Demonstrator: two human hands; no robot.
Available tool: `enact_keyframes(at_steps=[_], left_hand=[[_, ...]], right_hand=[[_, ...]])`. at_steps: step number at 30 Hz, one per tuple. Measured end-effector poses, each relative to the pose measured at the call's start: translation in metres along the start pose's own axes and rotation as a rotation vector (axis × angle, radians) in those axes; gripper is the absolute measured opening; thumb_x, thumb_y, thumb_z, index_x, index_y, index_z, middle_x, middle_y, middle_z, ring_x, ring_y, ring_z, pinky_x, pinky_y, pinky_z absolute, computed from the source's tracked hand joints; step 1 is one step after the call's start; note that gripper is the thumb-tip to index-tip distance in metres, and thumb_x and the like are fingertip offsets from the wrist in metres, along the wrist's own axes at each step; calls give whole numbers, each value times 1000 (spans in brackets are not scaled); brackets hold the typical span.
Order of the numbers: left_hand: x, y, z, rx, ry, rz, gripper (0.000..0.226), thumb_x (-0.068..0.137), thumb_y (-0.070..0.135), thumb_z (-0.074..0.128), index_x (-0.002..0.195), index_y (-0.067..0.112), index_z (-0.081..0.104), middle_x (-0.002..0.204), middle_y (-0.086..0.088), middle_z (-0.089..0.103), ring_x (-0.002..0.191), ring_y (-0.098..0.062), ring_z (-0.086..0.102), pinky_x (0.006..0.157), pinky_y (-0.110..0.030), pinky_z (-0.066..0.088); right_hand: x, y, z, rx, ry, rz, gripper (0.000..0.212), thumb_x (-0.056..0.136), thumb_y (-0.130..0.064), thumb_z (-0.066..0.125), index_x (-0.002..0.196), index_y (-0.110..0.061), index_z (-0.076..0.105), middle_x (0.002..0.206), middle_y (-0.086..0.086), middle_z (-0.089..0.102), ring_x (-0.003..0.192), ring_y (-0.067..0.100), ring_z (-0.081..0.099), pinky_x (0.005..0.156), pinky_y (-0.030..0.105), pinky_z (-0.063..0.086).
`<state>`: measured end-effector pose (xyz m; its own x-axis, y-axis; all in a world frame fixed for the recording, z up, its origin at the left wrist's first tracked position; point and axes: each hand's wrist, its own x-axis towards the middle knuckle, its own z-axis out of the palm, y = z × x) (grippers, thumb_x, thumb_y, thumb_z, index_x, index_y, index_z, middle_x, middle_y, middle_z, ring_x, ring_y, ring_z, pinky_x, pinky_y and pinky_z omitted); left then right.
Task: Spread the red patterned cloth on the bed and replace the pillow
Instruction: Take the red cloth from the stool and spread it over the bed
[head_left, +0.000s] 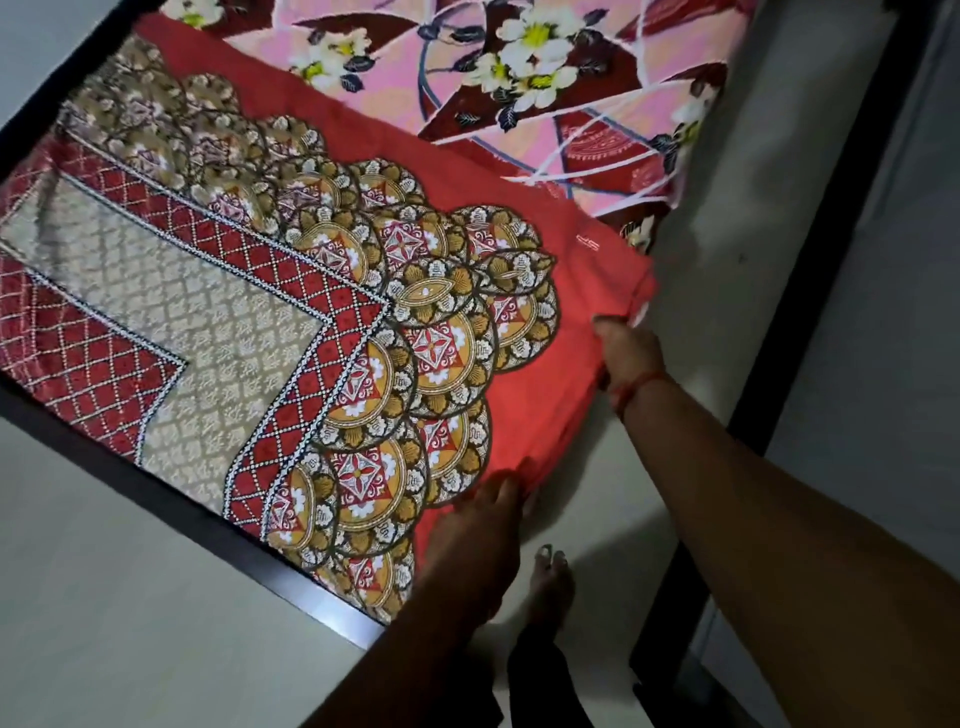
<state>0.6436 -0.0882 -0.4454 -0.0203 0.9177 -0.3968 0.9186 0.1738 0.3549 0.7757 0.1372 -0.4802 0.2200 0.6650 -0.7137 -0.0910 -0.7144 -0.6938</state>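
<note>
The red patterned cloth (291, 312), with gold medallions and a beige lattice centre, lies spread over the bed and fills the left and middle of the view. My left hand (478, 525) grips its red border near the lower corner of the bed. My right hand (626, 348) grips the same border further up, where the cloth bunches at the bed's side. A pink and maroon floral sheet (519, 93) shows beyond the cloth at the top. No pillow is in view.
The dark bed frame (182, 514) runs along the cloth's lower edge to a corner near my left arm. Pale floor (130, 623) lies below it. My bare foot (550, 587) stands on the floor by the corner. A dark upright rail (810, 260) runs at the right.
</note>
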Motion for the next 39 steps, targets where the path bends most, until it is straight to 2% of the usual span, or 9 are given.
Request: enact_keyframes(at_steps=[3, 6, 10, 12, 14, 20, 28, 34, 39], left_hand=[[1, 0, 1, -19, -10, 12, 37, 95, 20, 54, 128, 28, 40, 124, 10, 58, 87, -13, 66, 67, -31, 56], [4, 1, 3, -67, 3, 35, 40, 94, 18, 55, 130, 26, 39, 125, 6, 58, 90, -14, 65, 71, -31, 57], [9, 8, 7, -91, 28, 58, 35, 92, 16, 55, 124, 26, 44, 118, 6, 60, 83, -13, 65, 67, -30, 56], [10, 5, 12, -73, -11, 47, 38, 90, 14, 56, 122, 27, 42, 124, 6, 57, 85, -13, 65, 67, -30, 56], [7, 1, 16, -48, -36, 28, 39, 88, 14, 58, 120, 29, 39, 125, 6, 55, 84, -14, 64, 67, -33, 57], [-7, 4, 17, 19, -72, -25, 69, 84, 26, 62, 143, 27, 27, 129, 4, 55, 94, -24, 67, 71, -37, 56], [8, 18, 18, -98, -68, 16, 43, 94, 14, 55, 131, 22, 35, 111, -5, 63, 79, -19, 67, 69, -36, 59], [2, 28, 10, -109, -42, 63, 40, 90, 12, 56, 128, 14, 47, 115, -5, 63, 89, -22, 65, 74, -28, 48], [-7, 36, 6, -165, -70, 87, 66, 76, 41, 15, 119, 11, 55, 112, -9, 63, 97, -28, 62, 75, -31, 42]], right_hand=[[14, -13, 2, 73, -21, -53, 32, 67, -31, 80, 91, -10, 74, 91, 6, 77, 83, 28, 74, 78, 53, 61], [23, -32, 2, 140, 1, -220, 8, 80, -9, 72, 88, -12, 73, 89, 7, 75, 78, 25, 72, 76, 43, 62], [29, -43, -5, 12, 116, -379, 16, 86, -4, 67, 75, -16, 65, 79, 2, 67, 69, 15, 61, 78, 38, 54], [32, -34, -6, -115, 121, -362, 6, 88, -6, 65, 88, -10, 70, 90, 8, 70, 80, 18, 61, 79, 34, 51], [35, -23, -6, -229, 92, -282, 20, 90, -10, 64, 106, 0, 71, 102, 11, 71, 90, 18, 63, 77, 25, 48], [31, -16, -6, -206, 74, -212, 30, 88, -24, 69, 111, -4, 70, 109, 9, 72, 96, 23, 68, 88, 32, 54], [38, -25, -11, -381, 131, -330, 32, 93, -22, 63, 120, -5, 66, 124, 13, 66, 114, 28, 62, 95, 27, 45], [21, -26, -7, -316, 338, -423, 31, 96, -17, 59, 124, -4, 62, 129, 12, 63, 119, 26, 57, 91, 21, 35], [17, -13, -10, -269, 437, -449, 32, 97, -19, 57, 125, -5, 58, 129, 12, 62, 119, 28, 57, 96, 26, 39]])
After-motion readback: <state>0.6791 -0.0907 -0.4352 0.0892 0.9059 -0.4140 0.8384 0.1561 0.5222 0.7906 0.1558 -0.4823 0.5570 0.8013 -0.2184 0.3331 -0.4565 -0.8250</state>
